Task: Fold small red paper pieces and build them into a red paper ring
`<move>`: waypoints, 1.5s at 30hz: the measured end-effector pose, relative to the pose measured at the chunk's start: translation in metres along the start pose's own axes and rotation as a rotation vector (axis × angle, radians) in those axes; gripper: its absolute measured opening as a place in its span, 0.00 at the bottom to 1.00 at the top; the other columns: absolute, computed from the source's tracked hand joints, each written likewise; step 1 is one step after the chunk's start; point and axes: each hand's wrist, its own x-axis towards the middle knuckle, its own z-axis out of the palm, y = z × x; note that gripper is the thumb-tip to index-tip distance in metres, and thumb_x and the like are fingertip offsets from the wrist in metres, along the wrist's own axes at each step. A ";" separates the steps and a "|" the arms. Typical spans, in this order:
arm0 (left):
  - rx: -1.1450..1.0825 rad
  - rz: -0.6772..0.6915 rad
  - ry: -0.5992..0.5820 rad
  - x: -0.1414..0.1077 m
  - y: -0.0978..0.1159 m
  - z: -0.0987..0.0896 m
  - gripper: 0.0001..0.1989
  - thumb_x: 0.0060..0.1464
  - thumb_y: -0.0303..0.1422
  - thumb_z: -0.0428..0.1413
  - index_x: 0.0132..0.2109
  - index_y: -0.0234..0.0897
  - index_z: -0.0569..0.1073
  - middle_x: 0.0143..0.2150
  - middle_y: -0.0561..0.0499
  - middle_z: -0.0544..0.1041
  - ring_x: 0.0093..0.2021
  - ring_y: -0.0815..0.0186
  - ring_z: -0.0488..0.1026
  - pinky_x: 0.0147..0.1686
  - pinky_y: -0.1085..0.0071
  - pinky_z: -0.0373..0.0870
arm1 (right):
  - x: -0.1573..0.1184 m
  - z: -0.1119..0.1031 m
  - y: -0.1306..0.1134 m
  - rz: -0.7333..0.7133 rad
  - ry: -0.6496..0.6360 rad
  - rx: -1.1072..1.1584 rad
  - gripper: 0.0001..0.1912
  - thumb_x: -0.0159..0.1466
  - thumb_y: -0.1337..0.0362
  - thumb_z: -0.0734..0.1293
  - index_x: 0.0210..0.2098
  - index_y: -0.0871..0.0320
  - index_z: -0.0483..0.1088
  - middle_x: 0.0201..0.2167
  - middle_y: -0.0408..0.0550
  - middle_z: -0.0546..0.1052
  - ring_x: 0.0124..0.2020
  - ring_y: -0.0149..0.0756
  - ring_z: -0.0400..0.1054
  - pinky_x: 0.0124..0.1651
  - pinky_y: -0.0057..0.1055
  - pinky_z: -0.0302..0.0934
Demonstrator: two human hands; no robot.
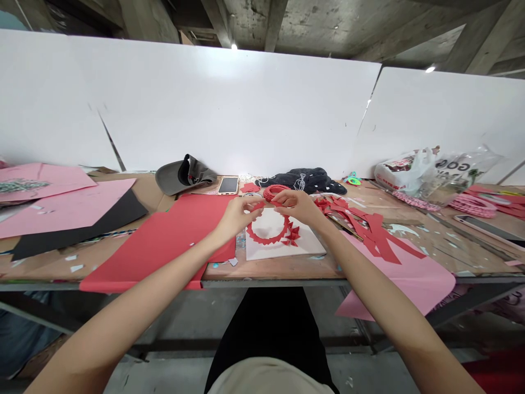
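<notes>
A ring of folded red paper with a jagged edge (266, 241) shows between my hands, in front of a white square board (283, 253). My left hand (241, 212) pinches the ring at its upper left. My right hand (298, 207) has its thumb and fingers closed on the upper right part of the ring. Whether the ring rests on the board or hangs just above it, I cannot tell. A red folded-paper star (292, 235) lies on the board, right of the ring. Behind my fingertips sits a red braided coil (272, 191).
Red paper sheets (164, 241) lie to the left, near a phone (228, 185) and a grey cap (184, 174). Red paper strips (375, 235) overlap a pink sheet (422, 279) on the right. Dark cloth (305, 179) and a plastic bag (406, 171) stand against the white wall.
</notes>
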 end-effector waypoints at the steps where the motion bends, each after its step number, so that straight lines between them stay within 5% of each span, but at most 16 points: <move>1: -0.008 -0.005 -0.004 0.000 -0.001 0.000 0.16 0.51 0.36 0.60 0.47 0.39 0.80 0.35 0.49 0.81 0.31 0.63 0.76 0.38 0.65 0.74 | 0.000 0.001 0.000 0.002 -0.006 0.004 0.11 0.56 0.62 0.71 0.37 0.59 0.75 0.31 0.47 0.78 0.32 0.33 0.72 0.34 0.31 0.68; 7: -0.018 -0.081 -0.029 0.003 -0.011 0.000 0.20 0.51 0.35 0.60 0.51 0.35 0.76 0.48 0.43 0.79 0.34 0.62 0.76 0.36 0.64 0.74 | 0.002 0.001 0.010 0.050 -0.095 -0.002 0.11 0.58 0.60 0.70 0.39 0.58 0.75 0.35 0.49 0.79 0.33 0.35 0.74 0.38 0.32 0.69; 11: -0.009 -0.131 -0.036 0.003 -0.012 0.000 0.19 0.50 0.33 0.60 0.50 0.33 0.77 0.47 0.42 0.79 0.37 0.60 0.77 0.39 0.62 0.73 | 0.002 -0.015 0.023 0.178 -0.136 -0.243 0.07 0.60 0.67 0.67 0.38 0.59 0.76 0.34 0.49 0.80 0.35 0.36 0.74 0.39 0.33 0.67; 16: 0.035 -0.125 -0.031 0.003 -0.005 -0.001 0.17 0.49 0.34 0.61 0.47 0.34 0.78 0.42 0.44 0.80 0.39 0.59 0.76 0.41 0.62 0.72 | -0.001 -0.031 0.032 0.312 -0.507 -0.338 0.12 0.50 0.77 0.70 0.33 0.58 0.78 0.34 0.47 0.81 0.36 0.38 0.75 0.34 0.26 0.65; 19: 0.037 -0.103 -0.024 0.003 -0.003 -0.002 0.16 0.49 0.35 0.62 0.46 0.35 0.79 0.40 0.45 0.80 0.40 0.58 0.75 0.41 0.63 0.71 | -0.001 -0.027 0.029 0.314 -0.537 -0.331 0.09 0.52 0.75 0.69 0.31 0.58 0.78 0.30 0.46 0.81 0.33 0.36 0.75 0.32 0.25 0.64; 22: 0.017 -0.082 -0.020 0.004 -0.002 -0.002 0.15 0.49 0.36 0.62 0.45 0.35 0.79 0.40 0.45 0.81 0.41 0.58 0.75 0.41 0.64 0.72 | -0.001 -0.023 0.024 0.284 -0.442 -0.313 0.05 0.53 0.73 0.69 0.28 0.60 0.77 0.28 0.47 0.80 0.30 0.34 0.74 0.32 0.26 0.64; 25: -0.032 -0.063 -0.031 0.004 -0.002 -0.001 0.14 0.48 0.37 0.63 0.43 0.36 0.79 0.42 0.45 0.81 0.42 0.58 0.76 0.42 0.64 0.72 | -0.001 -0.021 0.017 0.230 -0.197 -0.188 0.05 0.56 0.71 0.69 0.32 0.59 0.76 0.28 0.46 0.79 0.27 0.33 0.74 0.33 0.29 0.67; 29: -0.145 -0.042 -0.066 0.005 -0.002 -0.001 0.14 0.48 0.37 0.63 0.43 0.37 0.79 0.44 0.46 0.81 0.42 0.60 0.77 0.43 0.65 0.73 | -0.001 -0.020 0.002 0.132 0.011 0.131 0.06 0.56 0.62 0.72 0.32 0.57 0.77 0.30 0.46 0.80 0.35 0.39 0.76 0.40 0.35 0.70; 34: -0.200 -0.036 -0.095 0.002 0.005 -0.002 0.13 0.49 0.39 0.63 0.40 0.37 0.81 0.43 0.46 0.81 0.44 0.59 0.77 0.47 0.64 0.72 | -0.006 -0.014 -0.019 0.000 0.019 0.331 0.12 0.52 0.57 0.75 0.34 0.56 0.78 0.37 0.47 0.80 0.41 0.39 0.76 0.49 0.39 0.70; 45: -0.226 -0.032 -0.116 0.000 0.011 -0.004 0.12 0.48 0.38 0.64 0.39 0.37 0.81 0.43 0.45 0.81 0.43 0.58 0.78 0.48 0.62 0.74 | -0.010 -0.001 -0.024 -0.056 0.021 0.319 0.14 0.51 0.55 0.76 0.32 0.58 0.78 0.32 0.48 0.79 0.35 0.37 0.75 0.42 0.37 0.72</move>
